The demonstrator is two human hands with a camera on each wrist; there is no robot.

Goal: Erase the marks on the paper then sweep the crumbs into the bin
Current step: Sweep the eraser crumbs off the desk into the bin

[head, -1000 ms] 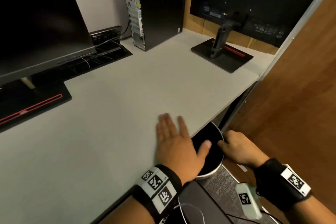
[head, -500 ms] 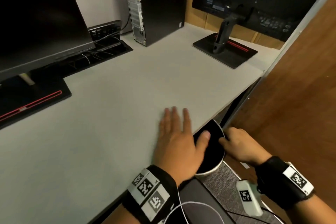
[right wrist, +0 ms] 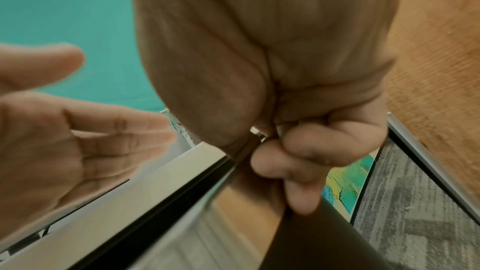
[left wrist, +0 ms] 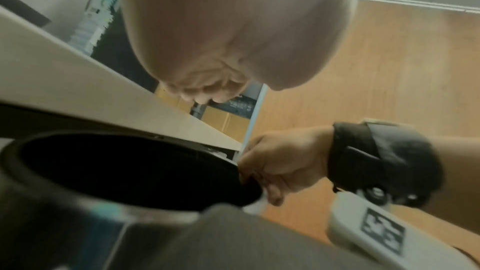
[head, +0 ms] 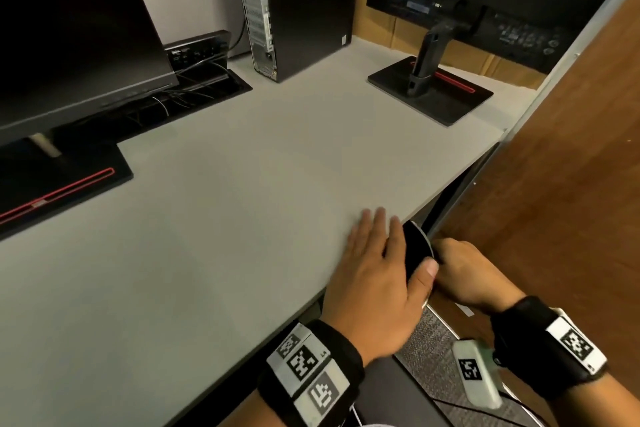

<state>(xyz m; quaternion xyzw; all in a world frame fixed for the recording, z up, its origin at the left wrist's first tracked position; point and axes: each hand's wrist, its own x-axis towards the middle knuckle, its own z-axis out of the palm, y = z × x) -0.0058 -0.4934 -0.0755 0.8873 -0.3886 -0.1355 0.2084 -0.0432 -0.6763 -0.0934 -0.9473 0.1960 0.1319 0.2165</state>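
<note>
The sweeping step: the flat, open left hand (head: 375,274) brushes the table (head: 242,184) edge while the right hand's (head: 465,276) curled fingers (right wrist: 306,147) grip the bin (left wrist: 124,169) rim below, and next it needs one last push over the lip.

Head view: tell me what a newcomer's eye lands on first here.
The left hand lies flat with straight fingers at the grey desk's near edge. Just below that edge the right hand grips the rim of a round black-lined bin. Dark monitors frame the desk at far left and far right.
</note>
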